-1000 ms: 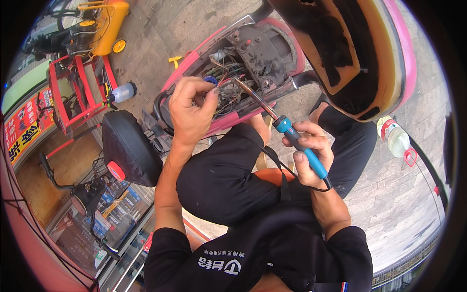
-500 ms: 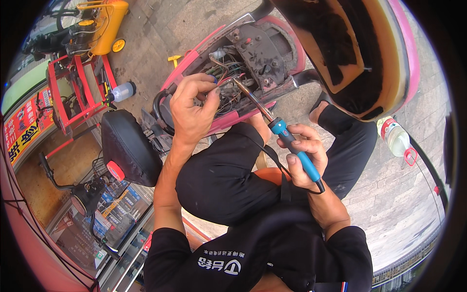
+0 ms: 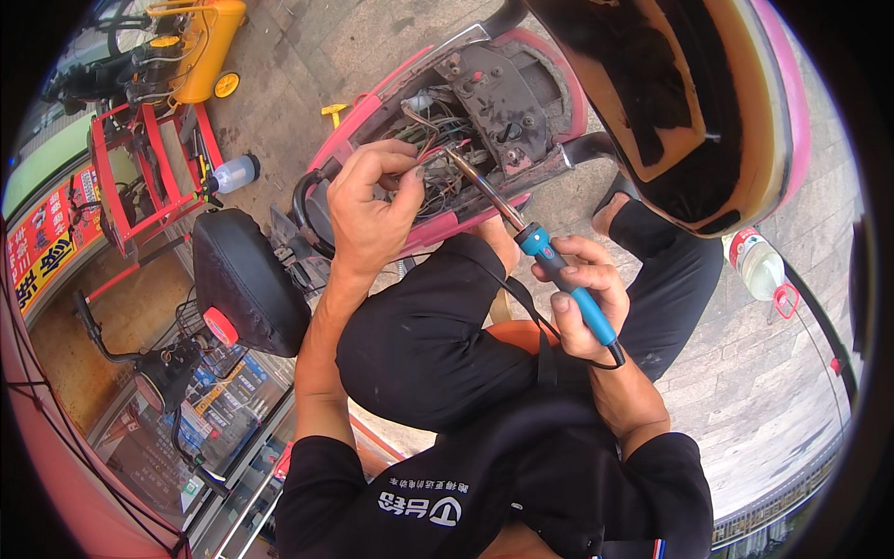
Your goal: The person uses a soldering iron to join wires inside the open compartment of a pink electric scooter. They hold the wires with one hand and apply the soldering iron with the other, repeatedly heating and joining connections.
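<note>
My right hand [image 3: 607, 291] grips a soldering iron [image 3: 548, 258] by its blue and black handle, fingers wrapped round it. The iron's metal tip points away to the upper left, close to a thin reddish wire [image 3: 430, 156]; whether they touch, I cannot tell. That wire runs from the pinched thumb and forefinger of my left hand [image 3: 365, 210]. Both hands are over the opened body of a pink scooter [image 3: 449, 226], where a tangle of wires [image 3: 449, 194] lies in the bay. Part of the bay is hidden behind my left fingers.
A seat with its dark underside bucket [image 3: 643, 102] is tilted up at right. Beyond it lies a clear bottle [image 3: 765, 268]. A black seat [image 3: 247, 279] stands by my left forearm. Farther left are a red frame [image 3: 126, 224] and a yellow tank [image 3: 207, 51]; a yellow-handled tool [image 3: 333, 112] lies nearby.
Both hands and the soldering iron stay almost in place, with only a slight shift of the iron. A blue spot by my left fingertips no longer shows.
</note>
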{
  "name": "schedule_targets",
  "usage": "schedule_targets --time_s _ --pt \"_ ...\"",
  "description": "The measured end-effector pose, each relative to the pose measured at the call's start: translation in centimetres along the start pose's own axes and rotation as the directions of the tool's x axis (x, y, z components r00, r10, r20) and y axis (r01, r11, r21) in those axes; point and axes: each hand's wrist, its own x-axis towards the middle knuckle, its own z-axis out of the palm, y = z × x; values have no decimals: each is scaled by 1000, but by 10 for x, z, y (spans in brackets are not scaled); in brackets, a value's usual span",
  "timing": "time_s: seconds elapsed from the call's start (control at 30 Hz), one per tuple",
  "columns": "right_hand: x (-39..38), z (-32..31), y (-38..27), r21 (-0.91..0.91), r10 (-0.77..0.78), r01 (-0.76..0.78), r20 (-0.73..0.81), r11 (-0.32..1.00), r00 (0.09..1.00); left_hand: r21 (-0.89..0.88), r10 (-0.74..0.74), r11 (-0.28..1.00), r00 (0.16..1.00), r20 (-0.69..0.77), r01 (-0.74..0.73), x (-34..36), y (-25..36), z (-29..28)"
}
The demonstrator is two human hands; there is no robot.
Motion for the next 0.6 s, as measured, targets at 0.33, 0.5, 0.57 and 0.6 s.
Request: schedule_targets --time_s 0.33,0.5,0.57,0.6 --pt "0 0 -1 -5 -3 3 -14 1000 1000 40 21 999 1000 -1 -21 5 4 2" --pt "1 0 0 4 -8 8 -8 1000 1000 28 11 1000 1000 3 -11 6 4 2" --pt "1 0 0 -24 -21 21 3 1000 1000 16 4 1000 1000 5 -4 5 4 2" --pt "1 -1 -1 -4 -12 12 9 1000 1000 11 0 1000 1000 5 0 5 4 2"
